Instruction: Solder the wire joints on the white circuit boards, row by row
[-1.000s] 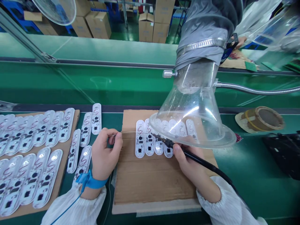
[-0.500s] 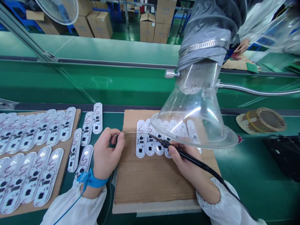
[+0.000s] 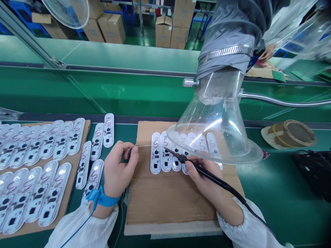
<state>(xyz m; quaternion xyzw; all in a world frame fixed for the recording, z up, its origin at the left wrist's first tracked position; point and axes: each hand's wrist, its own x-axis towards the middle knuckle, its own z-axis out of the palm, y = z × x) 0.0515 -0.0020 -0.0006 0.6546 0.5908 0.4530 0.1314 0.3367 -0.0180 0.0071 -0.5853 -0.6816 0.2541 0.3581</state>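
My left hand (image 3: 120, 168) pinches a thin solder wire (image 3: 147, 145), whose end reaches across to the second white oblong circuit board (image 3: 166, 162). My right hand (image 3: 207, 175) grips a black soldering iron (image 3: 201, 172) like a pen, its tip on that board's upper part. Several such boards lie side by side on a cardboard sheet (image 3: 168, 196). A transparent fume hood (image 3: 214, 137) hangs over them and partly hides their upper ends and my right fingertips. A blue strap (image 3: 102, 197) circles my left wrist.
Several more boards lie left of my left hand, many on a brown board (image 3: 69, 199). A worn tape roll (image 3: 289, 134) and a black device (image 3: 312, 175) sit on the green bench at right. A co-worker's hand (image 3: 266, 52) shows beyond the belt.
The iron's tip has shifted slightly left along the second board, and my view has drifted a little. Both hands keep their hold.
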